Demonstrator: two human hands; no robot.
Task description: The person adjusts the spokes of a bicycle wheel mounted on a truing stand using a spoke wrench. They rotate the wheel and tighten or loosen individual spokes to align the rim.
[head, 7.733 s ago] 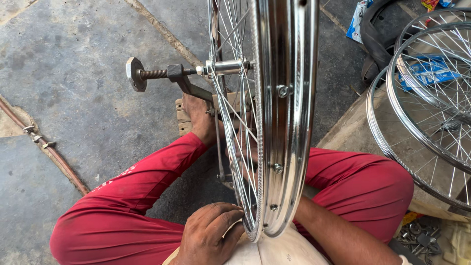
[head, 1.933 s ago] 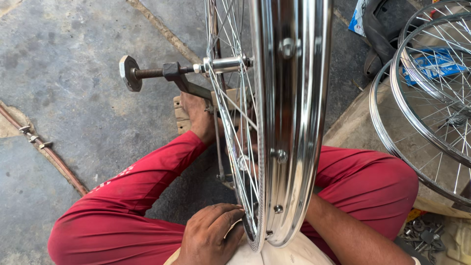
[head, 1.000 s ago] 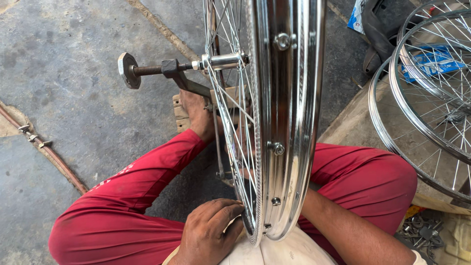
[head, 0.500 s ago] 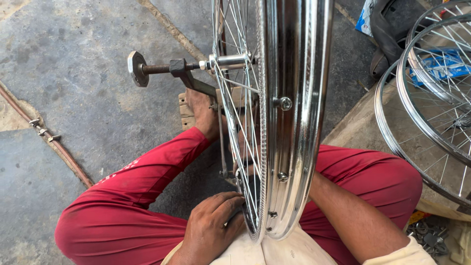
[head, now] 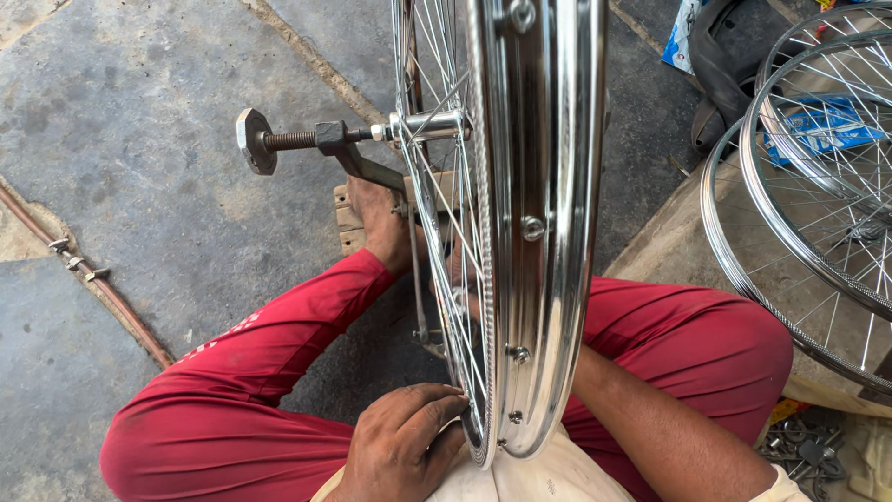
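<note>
Chrome wheel rim (head: 548, 232) upright on truing stand (head: 348, 153).
My left hand (head: 400, 446), fingers (head: 437, 414) curled on the rim's near edge; right hand hidden behind it, grip unclear.

Only one view is given here, shot from a head-worn camera that's aimed steeply down, almost straight at the lap and the stone floor (head: 139, 139). The chrome wheel rim (head: 548, 232) is seen edge-on and very close, filling the middle of the frame from the top edge down to the lap. The left hand (head: 400, 446) is caught at the bottom edge. Spare wheels (head: 818, 186) are clipped at the right. No second view is supplied, so nothing is shared.
</note>
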